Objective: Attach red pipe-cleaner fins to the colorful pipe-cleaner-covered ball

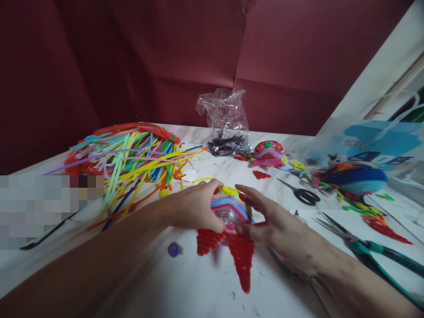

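A rounded craft piece (228,206) of striped pipe cleaners in purple, blue and pink lies between my hands, with a yellow coil near its top. Part of its front shows shiny clear plastic. My left hand (197,205) grips it from the left, thumb along the lower edge. On the right side, my right hand (270,218) curves round it, with its thumb at the lower edge and fingers at the upper side. Two red fuzzy pointed pieces (241,260) stick out below it toward me; how they join it is hidden. A small purple coil (174,249) lies to the left.
Loose colourful pipe cleaners (142,154) heap at the left. Behind stands a clear plastic bag (227,119) with dark strands. A similar finished-looking pink piece (268,152), black scissors (303,194) and green-handled pliers (362,245) lie right. A blue bundle (356,179) sits beyond.
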Demonstrator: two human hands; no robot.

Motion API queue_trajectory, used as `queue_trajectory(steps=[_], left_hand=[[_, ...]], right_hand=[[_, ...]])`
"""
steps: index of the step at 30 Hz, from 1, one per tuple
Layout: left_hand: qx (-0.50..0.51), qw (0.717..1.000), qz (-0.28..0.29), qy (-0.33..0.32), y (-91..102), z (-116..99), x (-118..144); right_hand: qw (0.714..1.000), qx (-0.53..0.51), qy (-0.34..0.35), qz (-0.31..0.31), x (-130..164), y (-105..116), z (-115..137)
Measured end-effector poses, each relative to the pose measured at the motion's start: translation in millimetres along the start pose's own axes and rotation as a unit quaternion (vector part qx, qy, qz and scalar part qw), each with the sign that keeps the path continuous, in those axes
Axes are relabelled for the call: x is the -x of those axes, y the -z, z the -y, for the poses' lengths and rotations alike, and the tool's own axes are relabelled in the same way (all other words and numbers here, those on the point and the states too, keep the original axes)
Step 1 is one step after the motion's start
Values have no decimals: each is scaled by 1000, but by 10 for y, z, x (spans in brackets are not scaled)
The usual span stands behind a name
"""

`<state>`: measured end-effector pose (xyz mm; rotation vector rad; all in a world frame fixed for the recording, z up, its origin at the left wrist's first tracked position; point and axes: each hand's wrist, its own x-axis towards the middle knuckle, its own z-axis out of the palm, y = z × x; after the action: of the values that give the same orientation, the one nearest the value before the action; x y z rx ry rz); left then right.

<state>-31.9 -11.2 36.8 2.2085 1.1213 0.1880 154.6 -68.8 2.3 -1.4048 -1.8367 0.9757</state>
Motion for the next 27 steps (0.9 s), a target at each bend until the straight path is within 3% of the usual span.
queue_trajectory(steps=[6, 11, 19, 27], left_hand=[[20, 1000, 20, 14, 34, -10, -3], [76, 994, 79, 18, 106, 5, 7], [43, 998, 38, 9, 61, 49, -10], [30, 999, 39, 11, 73, 48, -27]], right_hand=[[999, 36, -8, -6, -28, -5, 30], [999, 29, -20, -10, -24, -10, 22], [1000, 11, -11, -17, -27, -11, -12], [1000, -23, -7, 12, -106, 24, -75]])
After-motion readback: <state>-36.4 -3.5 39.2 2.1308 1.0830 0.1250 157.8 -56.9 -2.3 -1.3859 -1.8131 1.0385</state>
